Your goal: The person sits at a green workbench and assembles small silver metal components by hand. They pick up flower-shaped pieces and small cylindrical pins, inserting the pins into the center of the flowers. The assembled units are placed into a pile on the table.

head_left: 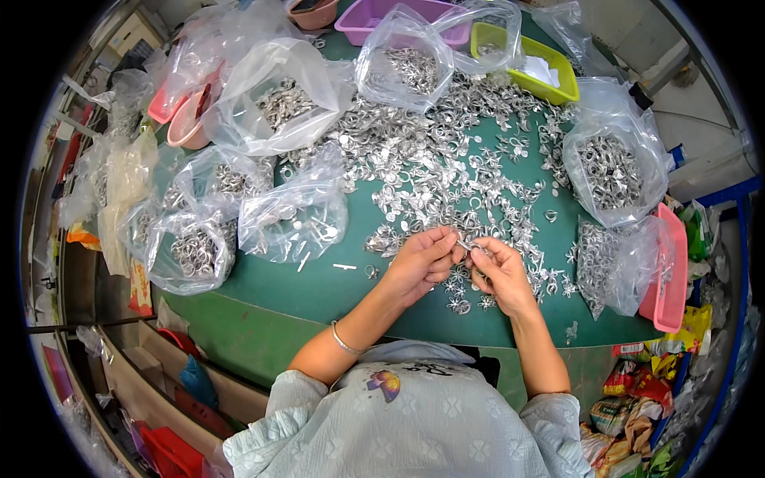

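Observation:
Over the near part of the green table point(295, 291), my two hands meet at the fingertips. A small silver ring point(465, 245) shows between them, mostly covered by the fingers. My left hand point(421, 264) pinches one side of it, fingers curled. From the other side, my right hand point(504, 276) grips it between thumb and fingers. Just beyond my hands spreads a large heap of loose silver rings point(422, 171), many with flower- or leaf-like tops. A few more lie beside and below my right hand.
Open plastic bags of rings stand left point(195, 251), at the back point(406, 72) and right point(610, 171). A flatter clear bag point(295, 215) lies left of the heap. Purple point(358, 28) and yellow-green point(558, 88) baskets sit at the far edge, a pink basket point(673, 271) at right.

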